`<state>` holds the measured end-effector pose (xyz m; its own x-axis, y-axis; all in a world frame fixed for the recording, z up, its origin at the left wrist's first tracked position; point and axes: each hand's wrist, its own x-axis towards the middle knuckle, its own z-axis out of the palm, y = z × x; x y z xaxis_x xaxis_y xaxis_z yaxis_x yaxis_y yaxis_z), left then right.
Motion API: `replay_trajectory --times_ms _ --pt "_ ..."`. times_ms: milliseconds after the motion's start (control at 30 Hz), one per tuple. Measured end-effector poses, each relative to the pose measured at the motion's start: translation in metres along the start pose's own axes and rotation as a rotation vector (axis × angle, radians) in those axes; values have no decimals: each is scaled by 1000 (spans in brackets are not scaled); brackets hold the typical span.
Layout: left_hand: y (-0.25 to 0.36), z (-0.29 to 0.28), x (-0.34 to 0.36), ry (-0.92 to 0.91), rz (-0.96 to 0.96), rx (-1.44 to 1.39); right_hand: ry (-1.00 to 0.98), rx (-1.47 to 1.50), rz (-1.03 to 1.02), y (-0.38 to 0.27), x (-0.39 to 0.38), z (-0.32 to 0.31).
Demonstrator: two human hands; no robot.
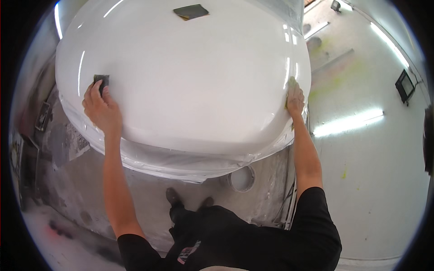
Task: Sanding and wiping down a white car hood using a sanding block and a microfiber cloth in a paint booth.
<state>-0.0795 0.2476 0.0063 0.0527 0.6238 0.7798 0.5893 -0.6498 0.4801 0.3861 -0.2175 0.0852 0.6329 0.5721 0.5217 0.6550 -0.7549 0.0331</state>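
Dark pad (100,79), one, held in the left hand (102,106), points lengthwise forward on the panel's (190,86) left; right hand (296,99) holds one greenish pad (292,81), panel's right.

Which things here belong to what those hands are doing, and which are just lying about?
In use:
left hand with dark block
right hand with greenish pad
glossy white panel
dark sheet on the panel, probably

Apparently just about:
round container on the floor
floodlight by the wall
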Motion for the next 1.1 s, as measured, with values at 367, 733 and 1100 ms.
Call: replay_trajectory --times_ms 367,733,1100 --pt "-9 -6 4 -40 8 38 1 297 -420 -392 32 34" --pt "-22 -13 3 -144 -22 213 -41 290 -303 -229 -41 -4" --pt "-5 6 -3 -57 6 22 116 172 260 79 -50 22"
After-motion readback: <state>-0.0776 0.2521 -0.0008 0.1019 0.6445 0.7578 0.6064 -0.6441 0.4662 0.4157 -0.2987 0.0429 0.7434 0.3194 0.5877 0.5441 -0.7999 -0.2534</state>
